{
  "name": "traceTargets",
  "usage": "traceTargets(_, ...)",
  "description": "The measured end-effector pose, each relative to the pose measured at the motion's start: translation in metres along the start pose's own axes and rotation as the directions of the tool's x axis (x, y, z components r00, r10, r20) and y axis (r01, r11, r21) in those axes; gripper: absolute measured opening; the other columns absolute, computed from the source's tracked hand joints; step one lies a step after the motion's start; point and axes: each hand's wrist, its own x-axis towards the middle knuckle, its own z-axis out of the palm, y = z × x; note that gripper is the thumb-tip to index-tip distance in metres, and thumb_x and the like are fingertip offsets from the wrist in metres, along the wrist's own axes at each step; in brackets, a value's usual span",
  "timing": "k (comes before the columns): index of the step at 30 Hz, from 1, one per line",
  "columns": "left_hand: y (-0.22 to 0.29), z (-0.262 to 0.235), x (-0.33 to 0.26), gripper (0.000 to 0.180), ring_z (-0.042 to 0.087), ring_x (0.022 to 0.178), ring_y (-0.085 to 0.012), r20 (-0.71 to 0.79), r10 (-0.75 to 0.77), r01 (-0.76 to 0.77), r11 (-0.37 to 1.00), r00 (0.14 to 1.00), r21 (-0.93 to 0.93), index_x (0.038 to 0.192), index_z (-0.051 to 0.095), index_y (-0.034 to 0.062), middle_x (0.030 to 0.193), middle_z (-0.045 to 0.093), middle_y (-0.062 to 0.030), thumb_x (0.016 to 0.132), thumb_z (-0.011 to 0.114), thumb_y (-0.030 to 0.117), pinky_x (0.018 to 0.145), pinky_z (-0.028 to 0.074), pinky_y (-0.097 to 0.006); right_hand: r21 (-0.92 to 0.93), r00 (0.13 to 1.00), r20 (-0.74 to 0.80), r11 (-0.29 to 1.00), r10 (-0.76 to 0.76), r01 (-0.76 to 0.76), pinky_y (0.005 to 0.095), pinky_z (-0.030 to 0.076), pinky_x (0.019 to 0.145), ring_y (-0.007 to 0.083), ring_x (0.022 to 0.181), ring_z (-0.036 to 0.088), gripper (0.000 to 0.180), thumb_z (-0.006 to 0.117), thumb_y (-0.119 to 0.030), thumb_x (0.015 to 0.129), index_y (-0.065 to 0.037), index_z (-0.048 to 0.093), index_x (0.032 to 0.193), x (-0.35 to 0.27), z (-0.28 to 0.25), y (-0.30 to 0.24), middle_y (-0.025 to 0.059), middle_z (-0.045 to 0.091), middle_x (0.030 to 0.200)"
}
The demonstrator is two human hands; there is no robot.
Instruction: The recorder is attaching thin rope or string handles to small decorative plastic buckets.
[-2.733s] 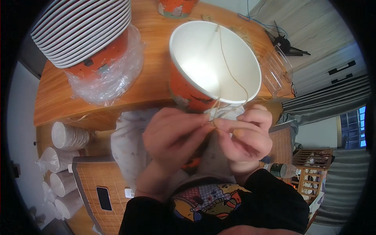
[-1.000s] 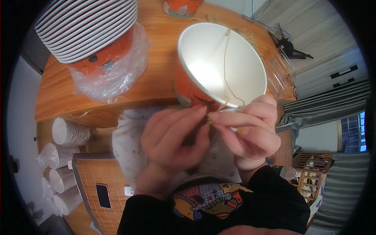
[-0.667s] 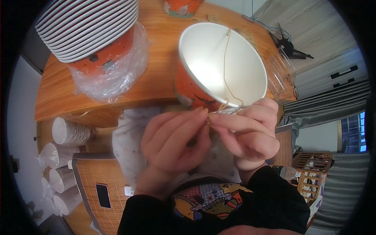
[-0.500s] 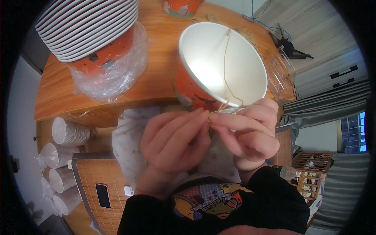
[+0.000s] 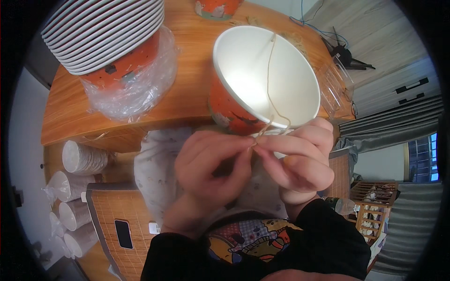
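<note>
A large paper bucket, white inside and orange outside, tilts toward me at the front edge of the wooden table. A thin tan string runs across its mouth and down over the near rim. My left hand and my right hand meet just below that rim, fingertips pinched together on the string's end. The bucket's near rim rests against my right fingers.
A tall stack of the same buckets in clear plastic wrap lies at the table's left. Another orange bucket stands at the far edge. Clear lids sit at the right. Stacks of white cups lie on the floor to the left.
The bucket has shifted slightly right and tipped closer to my hands. My fingers have closed in tighter on the string under the rim.
</note>
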Motion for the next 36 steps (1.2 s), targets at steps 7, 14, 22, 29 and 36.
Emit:
traceTargets(7, 0.0, 0.001, -0.001, 0.021, 0.066, 0.071, -0.0239, 0.017, 0.01, -0.009, 1.0, 1.0, -0.026, 0.089, 0.074, 0.0057, 0.084, 0.073, -0.0071, 0.069, 0.078, -0.002, 0.066, 0.052, -0.032, -0.028, 1.0, 0.03, 1.0, 0.01, -0.009, 0.0298, 0.038, 0.074, 0.0133, 0.081, 0.054, 0.031, 0.083, -0.01, 0.063, -0.018, 0.054, 0.059, -0.001, -0.003, -0.001, -0.0075, 0.075, 0.098)
traceTargets(14, 0.001, 0.001, -0.001, 0.019, 0.066, 0.072, -0.0241, 0.018, -0.008, 0.008, 1.0, 1.0, -0.009, 0.089, 0.073, 0.0054, 0.084, 0.073, -0.0071, 0.071, 0.078, -0.001, 0.066, 0.052, -0.032, -0.036, 0.998, 0.062, 0.999, 0.033, -0.03, 0.0301, 0.037, 0.076, 0.0132, 0.083, 0.053, 0.029, 0.081, -0.012, 0.064, -0.017, 0.053, 0.058, 0.0, -0.005, -0.002, -0.0074, 0.076, 0.099)
traceTargets(22, 0.0, 0.001, -0.001, 0.022, 0.067, 0.073, -0.0232, 0.028, 0.06, -0.061, 0.998, 0.998, 0.012, 0.092, 0.073, 0.0075, 0.084, 0.073, -0.0055, 0.072, 0.08, 0.001, 0.065, 0.053, -0.032, 0.001, 0.997, 0.054, 0.998, 0.063, -0.063, 0.0311, 0.037, 0.077, 0.0134, 0.084, 0.054, 0.028, 0.08, -0.01, 0.066, -0.017, 0.054, 0.059, -0.003, -0.005, -0.002, -0.0067, 0.076, 0.098)
traceTargets(29, 0.0, 0.005, 0.0, 0.022, 0.066, 0.072, -0.0216, 0.033, 0.145, -0.148, 0.982, 0.989, 0.117, 0.091, 0.073, 0.0092, 0.084, 0.072, -0.0031, 0.071, 0.08, 0.002, 0.065, 0.054, -0.031, 0.119, 0.985, -0.069, 0.981, 0.161, -0.152, 0.0308, 0.037, 0.077, 0.014, 0.079, 0.052, 0.025, 0.08, -0.006, 0.069, -0.015, 0.056, 0.07, -0.011, 0.002, 0.0, -0.0056, 0.076, 0.091)
traceTargets(36, 0.0, 0.008, -0.001, 0.023, 0.066, 0.072, -0.0224, 0.006, 0.108, -0.108, 0.985, 0.994, 0.135, 0.09, 0.072, 0.01, 0.084, 0.072, -0.0033, 0.07, 0.077, 0.001, 0.065, 0.053, -0.031, 0.159, 0.974, -0.114, 0.971, 0.198, -0.179, 0.0301, 0.037, 0.076, 0.0144, 0.076, 0.05, 0.032, 0.078, -0.001, 0.069, -0.013, 0.059, 0.091, -0.018, 0.004, 0.0, -0.005, 0.076, 0.088)
